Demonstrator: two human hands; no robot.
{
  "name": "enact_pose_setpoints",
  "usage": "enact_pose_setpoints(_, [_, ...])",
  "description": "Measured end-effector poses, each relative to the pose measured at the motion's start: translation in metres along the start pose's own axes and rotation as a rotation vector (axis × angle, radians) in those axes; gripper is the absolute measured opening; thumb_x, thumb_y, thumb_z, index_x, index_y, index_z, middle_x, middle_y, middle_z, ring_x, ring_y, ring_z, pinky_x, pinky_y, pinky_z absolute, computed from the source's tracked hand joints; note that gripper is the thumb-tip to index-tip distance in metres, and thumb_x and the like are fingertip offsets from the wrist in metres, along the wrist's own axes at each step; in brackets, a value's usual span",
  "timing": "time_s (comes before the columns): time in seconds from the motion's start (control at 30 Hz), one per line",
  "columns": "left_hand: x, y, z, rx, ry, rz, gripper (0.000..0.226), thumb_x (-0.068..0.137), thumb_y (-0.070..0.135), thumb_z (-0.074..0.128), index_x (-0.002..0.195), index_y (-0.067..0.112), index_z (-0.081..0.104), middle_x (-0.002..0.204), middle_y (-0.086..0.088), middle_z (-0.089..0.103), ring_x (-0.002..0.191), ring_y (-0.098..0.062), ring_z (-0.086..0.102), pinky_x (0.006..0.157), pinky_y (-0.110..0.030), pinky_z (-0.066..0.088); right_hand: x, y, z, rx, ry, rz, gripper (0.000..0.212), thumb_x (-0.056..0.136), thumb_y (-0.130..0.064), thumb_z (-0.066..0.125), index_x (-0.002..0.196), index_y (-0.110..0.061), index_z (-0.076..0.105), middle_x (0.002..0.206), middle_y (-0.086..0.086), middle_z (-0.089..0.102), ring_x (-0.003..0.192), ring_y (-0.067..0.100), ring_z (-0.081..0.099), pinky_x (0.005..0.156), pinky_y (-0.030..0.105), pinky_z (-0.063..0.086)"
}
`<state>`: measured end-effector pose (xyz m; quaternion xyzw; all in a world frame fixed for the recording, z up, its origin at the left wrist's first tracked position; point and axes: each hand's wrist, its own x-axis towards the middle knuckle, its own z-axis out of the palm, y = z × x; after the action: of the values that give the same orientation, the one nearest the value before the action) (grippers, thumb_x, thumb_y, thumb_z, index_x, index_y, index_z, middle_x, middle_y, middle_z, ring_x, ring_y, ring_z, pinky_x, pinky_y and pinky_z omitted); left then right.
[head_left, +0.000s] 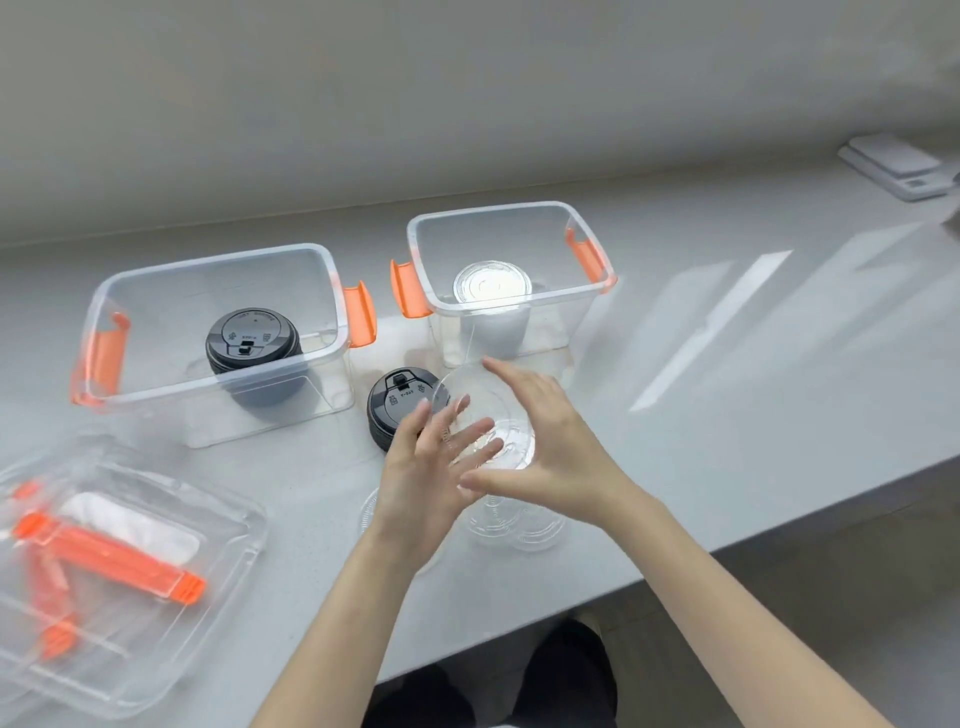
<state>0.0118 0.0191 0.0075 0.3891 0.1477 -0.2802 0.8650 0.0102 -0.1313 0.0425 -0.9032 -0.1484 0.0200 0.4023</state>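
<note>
My right hand (550, 447) grips a clear round cup lid (483, 400) by its rim, thumb below and fingers above, holding it tilted over the counter. My left hand (421, 478) has its fingers spread straight and touches the near face of that lid. Behind the hands a stack of black cup lids (397, 405) stands on the counter. More clear lids (519, 530) lie on the counter under my hands. The left clear bin (150, 312) holds a stack of black lids (252, 338). The right clear bin (488, 209) holds a stack of clear lids (491, 283).
Both bins have orange handles and stand open near the wall. Two clear bin covers with orange clips (130, 571) lie at the front left. A white kitchen scale (898, 166) sits at the far right. The counter's front edge (727, 545) runs diagonally close to me.
</note>
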Motion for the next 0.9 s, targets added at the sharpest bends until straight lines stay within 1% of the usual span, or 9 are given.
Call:
enact_pose_setpoints(0.1, [-0.006, 0.004, -0.006, -0.199, -0.185, -0.09, 0.059, 0.069, 0.063, 0.055, 0.116, 0.028, 0.059, 0.127, -0.006, 0.06, 0.118, -0.033, 0.055, 0.095, -0.047, 0.046, -0.004, -0.014, 0.018, -0.037, -0.044, -0.05, 0.096, 0.06, -0.039, 0.079, 0.141, -0.023, 0.029, 0.144, -0.007, 0.039, 0.13, 0.005, 0.032, 0.109, 0.024, 0.03])
enact_pose_setpoints(0.17, [-0.011, 0.005, -0.013, -0.235, -0.211, -0.101, 0.055, 0.069, 0.06, 0.057, 0.114, 0.029, 0.059, 0.129, -0.006, 0.059, 0.115, -0.032, 0.055, 0.093, -0.047, 0.046, -0.007, -0.018, 0.028, -0.047, -0.082, -0.062, 0.097, 0.061, -0.04, 0.079, 0.141, -0.023, 0.028, 0.146, -0.006, 0.038, 0.131, 0.007, 0.033, 0.108, 0.03, 0.034])
enact_pose_setpoints(0.27, [-0.016, 0.005, -0.03, -0.205, -0.181, -0.093, 0.058, 0.068, 0.056, 0.059, 0.119, 0.029, 0.059, 0.133, -0.008, 0.058, 0.119, -0.031, 0.055, 0.093, -0.049, 0.047, -0.009, -0.011, 0.032, 0.031, -0.136, 0.015, 0.103, 0.059, -0.047, 0.078, 0.143, -0.035, 0.018, 0.15, -0.012, 0.029, 0.135, 0.001, 0.024, 0.109, 0.026, 0.029])
enact_pose_setpoints(0.33, [-0.02, 0.007, -0.043, -0.2, -0.146, -0.087, 0.06, 0.067, 0.056, 0.058, 0.12, 0.028, 0.059, 0.13, -0.011, 0.059, 0.116, -0.033, 0.058, 0.088, -0.05, 0.05, -0.011, 0.002, 0.031, 0.016, -0.146, 0.091, 0.107, 0.057, -0.051, 0.077, 0.143, -0.037, 0.014, 0.153, -0.011, 0.021, 0.14, 0.002, 0.013, 0.114, 0.029, 0.022])
enact_pose_setpoints(0.47, [-0.028, 0.013, -0.064, -0.216, -0.063, -0.072, 0.056, 0.066, 0.054, 0.056, 0.115, 0.026, 0.063, 0.12, -0.016, 0.065, 0.114, -0.037, 0.059, 0.086, -0.054, 0.051, -0.021, 0.025, 0.044, -0.279, -0.297, 0.181, 0.113, 0.056, -0.05, 0.078, 0.145, -0.031, 0.01, 0.157, 0.0, 0.008, 0.144, 0.015, 0.002, 0.118, 0.037, 0.014])
enact_pose_setpoints(0.57, [-0.033, 0.012, -0.074, -0.227, -0.033, -0.054, 0.052, 0.065, 0.053, 0.057, 0.107, 0.024, 0.065, 0.112, -0.018, 0.068, 0.109, -0.039, 0.061, 0.085, -0.056, 0.05, -0.024, 0.034, 0.059, -0.401, -0.344, 0.215, 0.113, 0.056, -0.047, 0.076, 0.146, -0.028, 0.01, 0.157, 0.004, 0.007, 0.144, 0.02, 0.003, 0.118, 0.038, 0.012])
enact_pose_setpoints(0.7, [-0.038, 0.008, -0.083, -0.233, -0.002, -0.075, 0.056, 0.062, 0.054, 0.058, 0.109, 0.024, 0.065, 0.119, -0.018, 0.062, 0.112, -0.038, 0.059, 0.087, -0.055, 0.05, -0.023, 0.037, 0.063, -0.478, -0.29, 0.169, 0.1, 0.063, -0.037, 0.071, 0.145, -0.02, 0.016, 0.15, 0.005, 0.025, 0.138, 0.021, 0.018, 0.115, 0.032, 0.019])
enact_pose_setpoints(0.83, [-0.039, 0.01, -0.087, -0.255, 0.019, -0.075, 0.06, 0.062, 0.055, 0.06, 0.112, 0.024, 0.064, 0.127, -0.018, 0.057, 0.116, -0.038, 0.056, 0.085, -0.054, 0.05, -0.016, 0.017, 0.049, -0.26, -0.122, 0.147, 0.099, 0.061, -0.036, 0.076, 0.143, -0.021, 0.023, 0.145, 0.0, 0.033, 0.133, 0.015, 0.022, 0.111, 0.029, 0.025])
enact_pose_setpoints(0.9, [-0.039, 0.013, -0.085, -0.246, -0.013, -0.067, 0.059, 0.062, 0.055, 0.062, 0.112, 0.024, 0.064, 0.128, -0.018, 0.057, 0.115, -0.04, 0.057, 0.084, -0.053, 0.052, -0.011, -0.005, 0.046, -0.109, -0.049, 0.077, 0.099, 0.059, -0.04, 0.078, 0.142, -0.024, 0.026, 0.141, -0.008, 0.036, 0.129, 0.007, 0.023, 0.107, 0.016, 0.024])
